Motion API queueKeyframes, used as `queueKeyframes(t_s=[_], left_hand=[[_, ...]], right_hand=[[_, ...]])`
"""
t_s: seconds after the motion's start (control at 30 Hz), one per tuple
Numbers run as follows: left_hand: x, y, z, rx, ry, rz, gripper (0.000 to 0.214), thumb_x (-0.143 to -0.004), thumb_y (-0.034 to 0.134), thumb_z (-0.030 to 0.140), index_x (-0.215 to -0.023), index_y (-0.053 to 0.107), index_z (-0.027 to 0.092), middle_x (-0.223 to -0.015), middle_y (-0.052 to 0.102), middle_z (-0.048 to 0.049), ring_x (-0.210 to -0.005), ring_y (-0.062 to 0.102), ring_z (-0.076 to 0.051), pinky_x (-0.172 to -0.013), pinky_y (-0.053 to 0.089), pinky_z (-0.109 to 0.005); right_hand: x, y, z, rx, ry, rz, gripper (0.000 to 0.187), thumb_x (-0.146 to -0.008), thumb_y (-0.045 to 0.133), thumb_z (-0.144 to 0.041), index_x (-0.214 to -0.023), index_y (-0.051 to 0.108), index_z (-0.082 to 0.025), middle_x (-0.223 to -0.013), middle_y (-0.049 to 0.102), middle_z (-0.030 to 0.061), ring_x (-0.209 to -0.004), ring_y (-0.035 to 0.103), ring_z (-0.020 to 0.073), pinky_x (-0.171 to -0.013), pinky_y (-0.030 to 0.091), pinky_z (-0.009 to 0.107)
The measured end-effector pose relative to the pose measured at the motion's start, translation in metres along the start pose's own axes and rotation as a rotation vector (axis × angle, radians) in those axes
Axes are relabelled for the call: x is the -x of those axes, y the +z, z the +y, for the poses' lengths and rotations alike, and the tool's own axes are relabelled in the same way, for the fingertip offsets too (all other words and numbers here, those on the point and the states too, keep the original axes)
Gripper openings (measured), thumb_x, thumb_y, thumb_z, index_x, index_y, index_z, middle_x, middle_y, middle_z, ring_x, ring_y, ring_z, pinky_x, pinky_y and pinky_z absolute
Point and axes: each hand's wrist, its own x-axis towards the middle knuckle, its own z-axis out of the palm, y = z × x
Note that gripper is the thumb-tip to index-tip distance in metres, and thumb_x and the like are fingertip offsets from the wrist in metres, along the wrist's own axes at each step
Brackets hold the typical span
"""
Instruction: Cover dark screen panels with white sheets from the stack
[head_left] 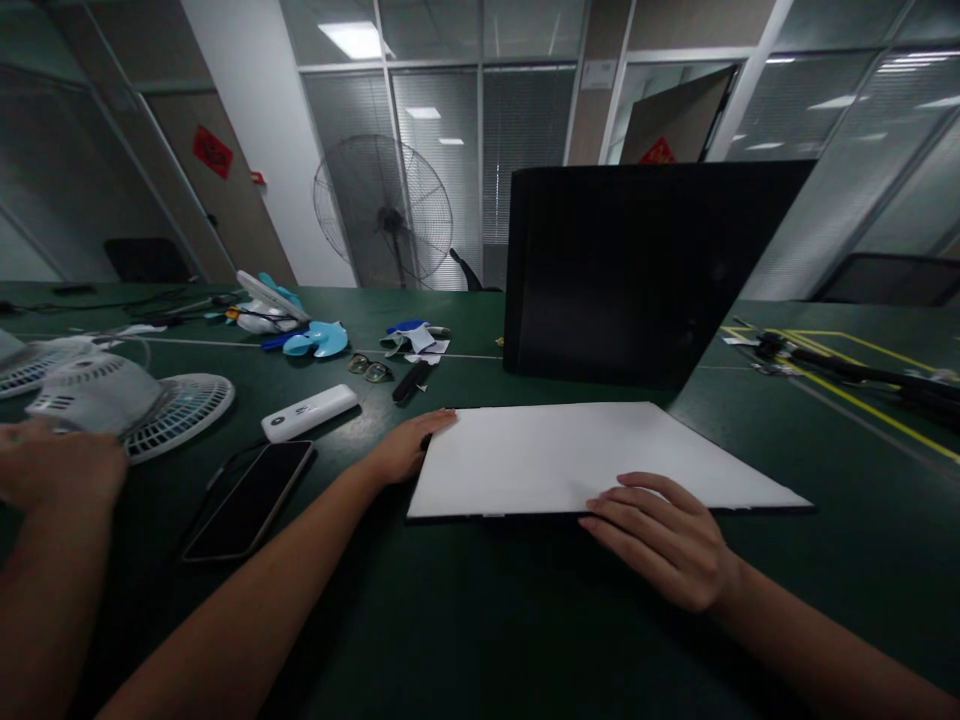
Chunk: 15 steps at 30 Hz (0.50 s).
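A flat white panel (592, 455) lies on the dark green table (465, 620), with a tall black panel (637, 270) standing upright behind it. My left hand (409, 447) rests at the white panel's left edge, fingers stretched along its far corner. My right hand (660, 535) lies palm down on the near edge, its fingers flat and slightly curled over the rim. Neither hand holds a separate object.
A black phone (251, 498) and a white power bank (309, 412) lie left of the panel. Another person's hand (56, 462) is at a white fan grille (142, 400). Blue fan blades (319, 340), glasses (369, 368) and small parts sit further back. Yellow tape lines (862, 390) mark the right side.
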Motion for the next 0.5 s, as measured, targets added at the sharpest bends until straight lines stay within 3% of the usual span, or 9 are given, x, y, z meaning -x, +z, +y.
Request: queueKeyframes(t_s=[0.17,0.3,0.5], left_hand=[[-0.003,0.002,-0.003,-0.011,0.046,0.032,0.057,-0.098,0.056,0.036,-0.154,0.053,0.023,-0.159,0.051,-0.0073,-0.15,0.045,-0.026,-0.128,0.032,-0.049],[-0.002,0.001,0.001,-0.013,0.024,0.018,0.058,-0.098,0.056,0.036,-0.155,0.051,0.026,-0.161,0.049,-0.0053,-0.151,0.043,-0.025,-0.128,0.031,-0.05],[0.001,-0.004,0.015,-0.046,-0.07,0.0,0.066,-0.097,0.054,0.034,-0.161,0.042,0.022,-0.17,0.032,-0.0074,-0.157,0.031,-0.027,-0.131,0.024,-0.051]], right_hand=[[-0.005,0.007,0.0,0.033,0.078,-0.052,0.023,-0.097,0.069,-0.021,-0.118,0.07,-0.013,-0.11,0.075,0.0074,-0.098,0.07,0.018,-0.089,0.06,0.036],[-0.002,0.006,0.0,0.108,0.08,-0.089,0.018,-0.1,0.056,-0.01,-0.109,0.071,-0.012,-0.109,0.075,0.0074,-0.102,0.071,0.0183,-0.087,0.061,0.033],[-0.005,-0.015,0.012,0.197,0.113,-0.073,0.021,-0.1,0.053,-0.008,-0.114,0.069,-0.013,-0.114,0.075,0.0076,-0.106,0.072,0.0175,-0.093,0.06,0.031]])
